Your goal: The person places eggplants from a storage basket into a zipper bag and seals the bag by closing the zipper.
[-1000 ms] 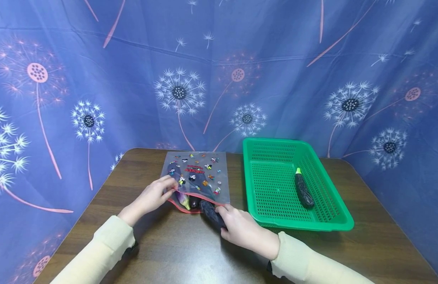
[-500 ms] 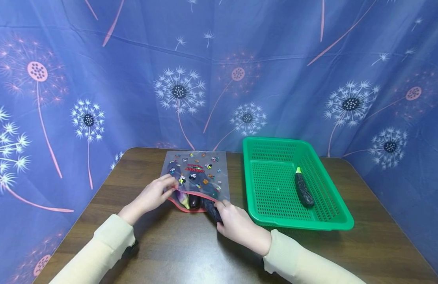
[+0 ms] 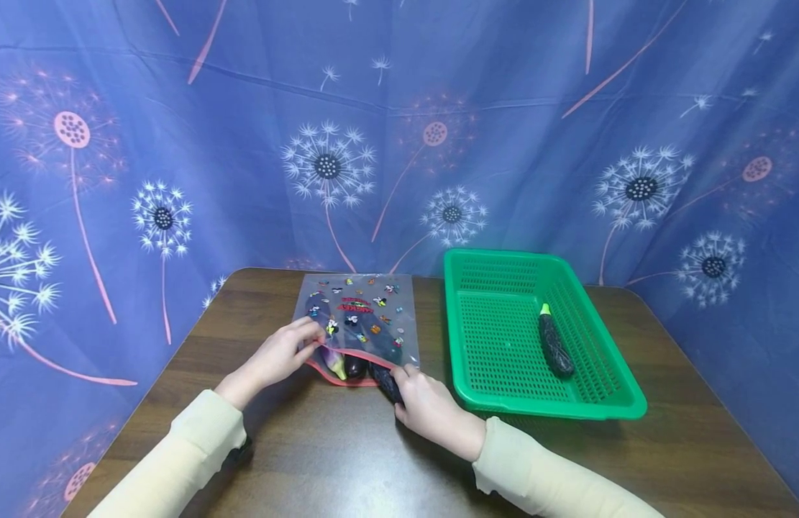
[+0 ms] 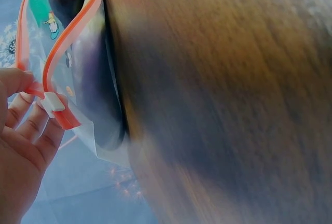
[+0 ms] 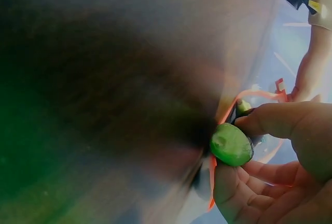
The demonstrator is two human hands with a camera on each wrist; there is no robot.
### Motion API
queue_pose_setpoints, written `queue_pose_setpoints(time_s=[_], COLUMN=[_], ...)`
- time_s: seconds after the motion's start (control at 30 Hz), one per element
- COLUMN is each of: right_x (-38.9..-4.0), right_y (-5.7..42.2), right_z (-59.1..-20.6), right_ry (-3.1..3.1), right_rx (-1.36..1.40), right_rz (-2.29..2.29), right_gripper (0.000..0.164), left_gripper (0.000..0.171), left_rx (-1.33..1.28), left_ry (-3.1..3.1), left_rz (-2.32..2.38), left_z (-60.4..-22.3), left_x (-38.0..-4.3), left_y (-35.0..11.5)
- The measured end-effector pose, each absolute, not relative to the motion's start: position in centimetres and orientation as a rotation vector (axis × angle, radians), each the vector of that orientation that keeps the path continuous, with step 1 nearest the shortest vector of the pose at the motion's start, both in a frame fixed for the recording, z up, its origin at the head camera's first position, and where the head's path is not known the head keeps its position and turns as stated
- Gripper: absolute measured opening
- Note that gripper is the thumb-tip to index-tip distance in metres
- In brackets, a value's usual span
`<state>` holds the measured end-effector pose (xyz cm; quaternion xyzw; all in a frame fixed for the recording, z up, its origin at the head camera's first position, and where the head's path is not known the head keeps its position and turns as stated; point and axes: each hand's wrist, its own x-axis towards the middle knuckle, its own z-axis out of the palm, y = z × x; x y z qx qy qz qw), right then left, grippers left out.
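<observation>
A clear slider zip bag [image 3: 399, 309] with cartoon prints and red mouth strips lies on the table, its mouth gaping toward me. Thumb and fingers of my left hand [image 3: 279, 360] pinch its left mouth corner, close to the white slider [image 4: 53, 101]. Inside the mouth lie a purple eggplant [image 3: 333, 361] with a pale stem end and a dark, glossy, round-ended vegetable [image 3: 355, 367]. At the right side of the mouth, my right hand [image 3: 438, 414] grips a long, dark, rough-skinned vegetable [image 3: 386, 381], partly inside the bag. Its green end [image 5: 231, 144] faces the right wrist camera.
To the right stands a green perforated basket [image 3: 460, 360], holding another dark rough-skinned vegetable [image 3: 554, 345] with a light green tip. The brown wooden table [image 3: 334, 460] reaches back to a blue dandelion-print cloth [image 3: 399, 144].
My right hand has moved left and slightly forward, and the dark rough-skinned vegetable has slid further into the bag. The left hand keeps its hold at the mouth corner.
</observation>
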<state>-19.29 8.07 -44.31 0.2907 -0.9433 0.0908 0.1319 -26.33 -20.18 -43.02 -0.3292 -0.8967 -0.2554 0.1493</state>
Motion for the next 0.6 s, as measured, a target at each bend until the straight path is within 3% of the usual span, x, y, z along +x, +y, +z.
queue_pose_setpoints(time_s=[0.6], right_x=[-18.1], right_y=[9.4], right_z=[-44.8], right_ry=[-2.706], right_rx=[0.910], right_rz=[0.318], right_gripper=[0.054], left_gripper=[0.017], left_rx=[-0.935], left_ry=[-2.585], left_rz=[-0.742], left_z=[-43.2], left_x=[-26.5], left_y=[-20.4])
